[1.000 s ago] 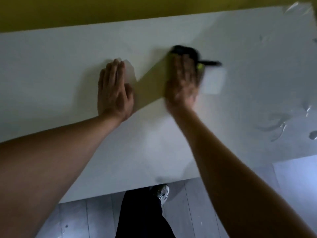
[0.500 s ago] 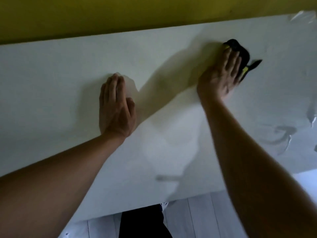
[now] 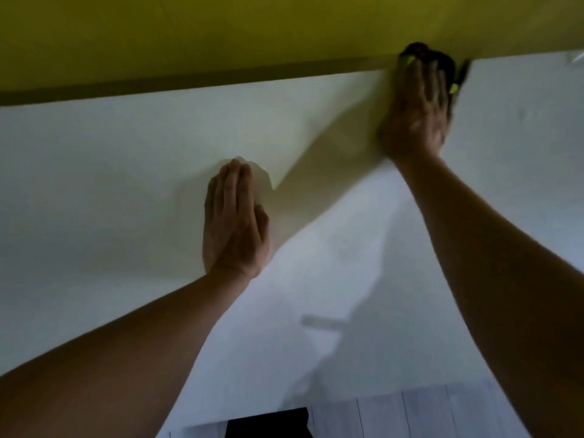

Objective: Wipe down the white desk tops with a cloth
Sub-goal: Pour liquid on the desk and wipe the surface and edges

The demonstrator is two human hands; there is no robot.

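The white desk top (image 3: 94, 200) fills most of the view. My left hand (image 3: 234, 222) lies flat on it near the middle, fingers straight and together. My right hand (image 3: 417, 112) presses a dark cloth (image 3: 442, 63) with yellow-green trim onto the desk at its far edge, against the wall. Its fingers look straight over the cloth, though the hand is blurred. Most of the cloth is hidden under the hand.
A yellow wall (image 3: 252, 30) runs along the desk's far edge. At the bottom lie pale floorboards (image 3: 410, 415) past the near edge, and a dark trouser leg (image 3: 268, 425). Something crinkled and pale (image 3: 576, 63) shows at the far right.
My right hand has swept the cloth away from me, from mid-desk to the far edge at the wall. My left hand has stayed flat in place.
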